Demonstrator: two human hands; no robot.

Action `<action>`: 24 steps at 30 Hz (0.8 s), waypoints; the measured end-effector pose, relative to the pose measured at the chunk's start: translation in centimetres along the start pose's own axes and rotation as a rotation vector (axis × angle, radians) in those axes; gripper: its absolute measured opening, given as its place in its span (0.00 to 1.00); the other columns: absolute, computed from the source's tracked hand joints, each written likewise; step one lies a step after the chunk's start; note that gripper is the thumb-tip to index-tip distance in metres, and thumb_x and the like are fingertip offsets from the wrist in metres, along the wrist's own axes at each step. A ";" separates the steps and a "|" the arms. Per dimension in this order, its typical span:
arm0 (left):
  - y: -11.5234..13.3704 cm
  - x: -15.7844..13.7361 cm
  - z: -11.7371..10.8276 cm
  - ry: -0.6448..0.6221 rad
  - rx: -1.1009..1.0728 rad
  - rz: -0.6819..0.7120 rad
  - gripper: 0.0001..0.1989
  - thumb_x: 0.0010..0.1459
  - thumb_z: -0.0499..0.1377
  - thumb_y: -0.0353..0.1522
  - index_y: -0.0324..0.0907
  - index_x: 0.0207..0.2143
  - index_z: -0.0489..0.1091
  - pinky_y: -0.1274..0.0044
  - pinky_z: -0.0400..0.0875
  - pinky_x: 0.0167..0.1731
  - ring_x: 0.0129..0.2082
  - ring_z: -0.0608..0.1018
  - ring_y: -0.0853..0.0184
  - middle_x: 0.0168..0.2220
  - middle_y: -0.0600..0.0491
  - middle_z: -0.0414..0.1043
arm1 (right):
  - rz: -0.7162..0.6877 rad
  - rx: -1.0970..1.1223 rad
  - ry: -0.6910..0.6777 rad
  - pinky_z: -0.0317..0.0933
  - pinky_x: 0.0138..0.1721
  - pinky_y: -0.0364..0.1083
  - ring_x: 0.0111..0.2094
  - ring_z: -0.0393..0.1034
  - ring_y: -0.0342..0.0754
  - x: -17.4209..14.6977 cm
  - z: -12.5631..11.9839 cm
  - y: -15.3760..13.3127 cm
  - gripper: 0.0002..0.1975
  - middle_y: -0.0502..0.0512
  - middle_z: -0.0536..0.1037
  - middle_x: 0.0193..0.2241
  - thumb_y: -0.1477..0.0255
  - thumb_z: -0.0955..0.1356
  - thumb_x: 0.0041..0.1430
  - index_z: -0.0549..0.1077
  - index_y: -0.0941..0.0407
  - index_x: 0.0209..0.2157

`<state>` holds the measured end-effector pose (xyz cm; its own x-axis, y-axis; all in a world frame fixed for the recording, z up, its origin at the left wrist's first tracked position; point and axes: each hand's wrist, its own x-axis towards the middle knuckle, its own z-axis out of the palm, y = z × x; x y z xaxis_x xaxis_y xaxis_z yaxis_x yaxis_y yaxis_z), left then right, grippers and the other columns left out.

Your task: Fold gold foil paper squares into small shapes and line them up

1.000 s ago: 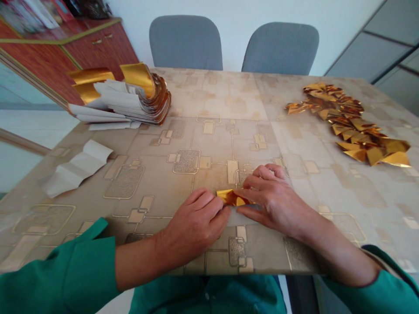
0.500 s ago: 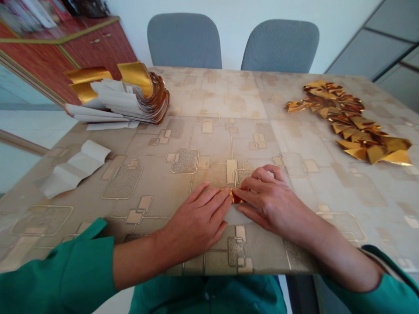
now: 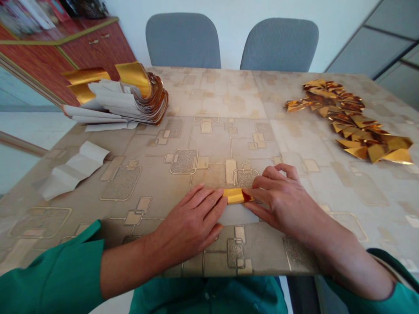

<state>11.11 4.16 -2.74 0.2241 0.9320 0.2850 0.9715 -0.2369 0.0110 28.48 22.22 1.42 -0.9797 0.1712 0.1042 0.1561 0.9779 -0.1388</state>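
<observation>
The left hand (image 3: 191,218) is lying flat, touching the foil (image 3: 233,196) between the hands; the right hand (image 3: 281,203) is pinching its other end; paper (image 3: 77,168) is lying left of the left hand, a pile (image 3: 355,124) beyond the right

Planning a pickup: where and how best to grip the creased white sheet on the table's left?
Probably pinch the creased white sheet at its far end, coming from the right, the side facing the left hand. The zigzag folds make that end look raised; the near-left end seems flatter, so likely harder to get under.
</observation>
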 end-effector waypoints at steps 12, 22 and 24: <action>0.4 0.6 -0.4 -0.034 0.103 -0.045 0.25 0.65 0.57 0.44 0.32 0.55 0.68 0.54 0.50 0.64 0.53 0.71 0.54 0.50 0.43 0.73 | -0.022 0.017 0.140 0.47 0.48 0.53 0.38 0.63 0.50 1.0 0.8 -0.3 0.15 0.55 0.77 0.32 0.65 0.63 0.69 0.77 0.56 0.35; 1.8 2.1 -0.1 -0.052 0.095 -0.095 0.34 0.61 0.56 0.53 0.31 0.53 0.68 0.51 0.51 0.63 0.46 0.72 0.54 0.43 0.43 0.72 | -0.094 0.064 0.212 0.52 0.49 0.53 0.44 0.63 0.52 1.2 1.5 -1.2 0.13 0.58 0.75 0.43 0.81 0.63 0.59 0.77 0.56 0.40; 1.9 2.0 0.0 -0.043 0.078 -0.093 0.35 0.62 0.56 0.53 0.31 0.54 0.68 0.51 0.51 0.63 0.51 0.71 0.51 0.48 0.40 0.71 | -0.097 0.081 0.148 0.52 0.50 0.53 0.44 0.64 0.51 1.4 2.1 -0.9 0.14 0.57 0.77 0.40 0.81 0.62 0.61 0.77 0.56 0.41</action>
<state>13.37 5.59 -2.13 0.1345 0.9601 0.2452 0.9909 -0.1287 -0.0398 26.72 21.32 -0.36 -0.9596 0.0984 0.2635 0.0455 0.9788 -0.1997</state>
